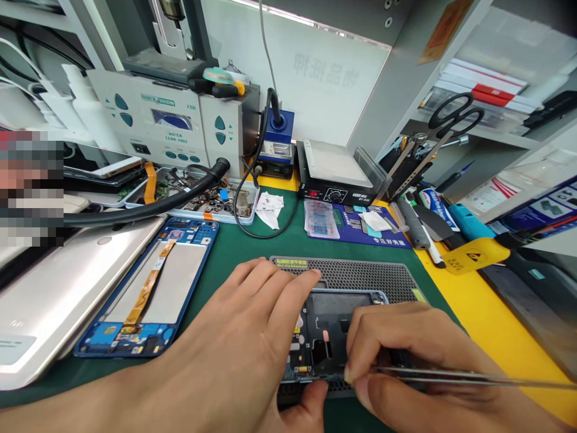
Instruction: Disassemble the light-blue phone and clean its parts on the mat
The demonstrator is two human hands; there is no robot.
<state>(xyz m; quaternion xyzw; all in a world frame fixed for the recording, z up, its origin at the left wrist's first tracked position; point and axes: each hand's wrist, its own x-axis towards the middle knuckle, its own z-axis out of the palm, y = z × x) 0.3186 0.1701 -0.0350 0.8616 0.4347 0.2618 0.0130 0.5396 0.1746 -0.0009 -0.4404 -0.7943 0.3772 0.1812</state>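
Note:
An opened phone [347,307] lies on a black honeycomb pad, its dark inner frame and some components facing up. My left hand [252,319] grips it from the left, fingers over the far edge and thumb at the near edge. Part of the phone is hidden under that hand. Between the fingers of my right hand [406,349] is a pair of metal tweezers [473,377], its arms stretching out to the right. My right fingertips are at the phone's near right part, and the tweezer tips are hidden behind them.
Left of my hands lie a blue phone frame [175,282] with an orange flex cable and a silver tablet-like device [81,282]. Behind stand a parts tray [247,207], a soldering station [157,120] and a heating plate [336,165]. Scissors [455,114] and yellow-handled tool [478,255] are right.

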